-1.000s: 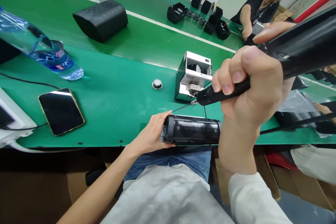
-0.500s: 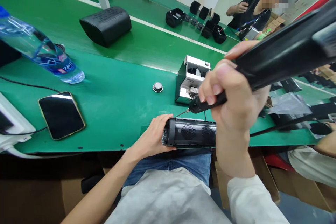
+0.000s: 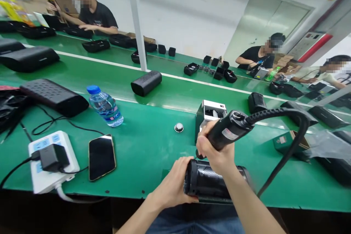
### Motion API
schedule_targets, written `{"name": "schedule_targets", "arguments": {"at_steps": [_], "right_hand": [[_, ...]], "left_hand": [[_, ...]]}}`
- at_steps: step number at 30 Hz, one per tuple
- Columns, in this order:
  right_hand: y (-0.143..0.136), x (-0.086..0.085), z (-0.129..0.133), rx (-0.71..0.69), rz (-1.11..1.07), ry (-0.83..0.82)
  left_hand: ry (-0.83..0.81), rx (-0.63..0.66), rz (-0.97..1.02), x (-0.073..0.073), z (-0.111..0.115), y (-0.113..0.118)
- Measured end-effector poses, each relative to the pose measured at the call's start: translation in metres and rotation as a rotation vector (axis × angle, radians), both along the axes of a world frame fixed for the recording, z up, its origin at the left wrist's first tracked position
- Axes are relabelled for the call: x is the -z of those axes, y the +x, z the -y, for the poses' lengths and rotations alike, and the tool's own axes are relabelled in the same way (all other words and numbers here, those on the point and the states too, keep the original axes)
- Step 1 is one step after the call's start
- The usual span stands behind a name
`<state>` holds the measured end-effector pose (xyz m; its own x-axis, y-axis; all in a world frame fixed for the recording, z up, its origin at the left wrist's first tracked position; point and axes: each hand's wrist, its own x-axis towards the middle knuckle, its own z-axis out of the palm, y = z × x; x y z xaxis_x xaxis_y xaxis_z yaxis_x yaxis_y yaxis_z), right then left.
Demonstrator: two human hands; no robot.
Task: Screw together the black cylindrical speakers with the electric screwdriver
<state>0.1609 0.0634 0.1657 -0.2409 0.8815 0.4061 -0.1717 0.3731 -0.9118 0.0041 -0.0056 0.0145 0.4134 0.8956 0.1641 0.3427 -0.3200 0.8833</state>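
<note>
A black cylindrical housing (image 3: 208, 180) with perforated mesh, probably a speaker body, lies along the front edge of the green bench. My left hand (image 3: 174, 182) is wrapped round its left end, thumb below and fingers on top. My right hand (image 3: 216, 153) grips a corded black electric screwdriver (image 3: 229, 129), tilted with its tip down at the top of the housing's left end. My fist hides most of the bit, so contact with a screw cannot be made out. Just behind stands a small silver-and-black box (image 3: 201, 115), partly covered by my right hand. A round silver part (image 3: 178, 127) rests left of it.
On the left are a phone (image 3: 102, 158), a white power strip (image 3: 44, 181) with cables and a water bottle (image 3: 105, 109). Black speakers (image 3: 146, 83) line the green bench behind. The screwdriver's cord (image 3: 297, 139) loops down on the right, near an open box (image 3: 286, 140). Several people sit across the bench.
The screwdriver has come down from a raised, slanted position to a steeper one close over the housing's left end. My left hand keeps its hold. The view has tilted up, showing more bench and people.
</note>
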Motion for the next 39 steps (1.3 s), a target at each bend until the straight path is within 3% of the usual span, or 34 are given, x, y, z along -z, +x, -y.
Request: {"name": "schedule_targets", "arguments": {"at_steps": [10, 14, 17, 20, 24, 28, 39], "right_hand": [[0.004, 0.005, -0.001, -0.052, -0.062, 0.004], [-0.003, -0.002, 0.002, -0.032, -0.068, -0.025], [0.001, -0.023, 0.005, -0.066, -0.098, -0.036], [0.023, -0.055, -0.001, -0.071, -0.202, 0.075], [0.059, -0.082, -0.031, 0.275, -0.22, 0.302], [0.071, -0.077, -0.061, 0.472, -0.167, 0.413], [0.058, -0.048, -0.093, 0.478, -0.061, 0.396]], "left_hand": [[0.047, -0.026, -0.005, 0.002, 0.002, 0.001], [0.082, -0.04, -0.033, -0.002, 0.002, 0.001], [0.104, -0.04, -0.064, -0.003, 0.003, 0.0], [0.116, -0.025, -0.113, -0.001, 0.007, -0.003], [0.107, -0.003, -0.134, 0.0, 0.01, -0.004], [0.125, -0.014, -0.086, -0.001, 0.009, 0.0], [0.07, 0.006, -0.067, -0.003, 0.006, 0.001]]}}
